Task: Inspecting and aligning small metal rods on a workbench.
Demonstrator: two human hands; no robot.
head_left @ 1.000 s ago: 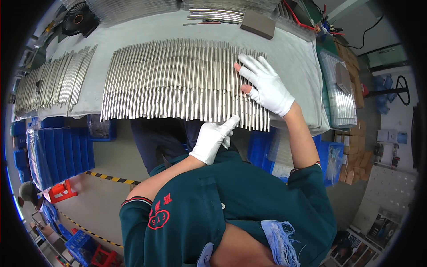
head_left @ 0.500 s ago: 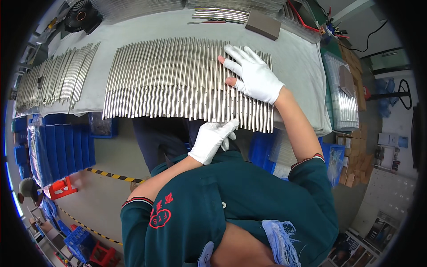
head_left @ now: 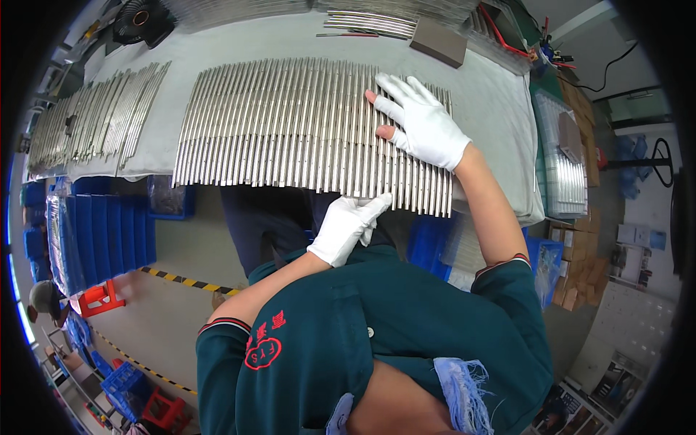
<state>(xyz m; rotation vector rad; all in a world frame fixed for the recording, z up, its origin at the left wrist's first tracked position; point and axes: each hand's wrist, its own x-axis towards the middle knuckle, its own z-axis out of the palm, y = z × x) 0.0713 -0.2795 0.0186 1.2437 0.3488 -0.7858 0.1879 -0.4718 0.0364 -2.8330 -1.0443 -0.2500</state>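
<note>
A wide row of slim, silvery metal rods (head_left: 272,134) lies side by side on the cloth-covered table, with their near ends along its front edge. My right hand (head_left: 423,123), in a white glove with the thumb and one fingertip bare, rests open and spread on the right part of the row. At the near ends, my left hand (head_left: 348,228), also in a white glove, is closed, its fingertips pinching at the end of a rod. Small dark holes show on several rods. The underside of the left hand's grip is hidden.
Another group of thin metal strips (head_left: 101,119) lies at the left. Toward the back stand a black fan (head_left: 139,20), a brown block (head_left: 438,42) and some curved strips (head_left: 373,23). Blue bins (head_left: 109,228) are below left; clear trays (head_left: 562,156) sit at the right.
The whole view has shifted slightly, so the table and rods appear a little farther right. Both hands keep nearly the same places and poses on the row.
</note>
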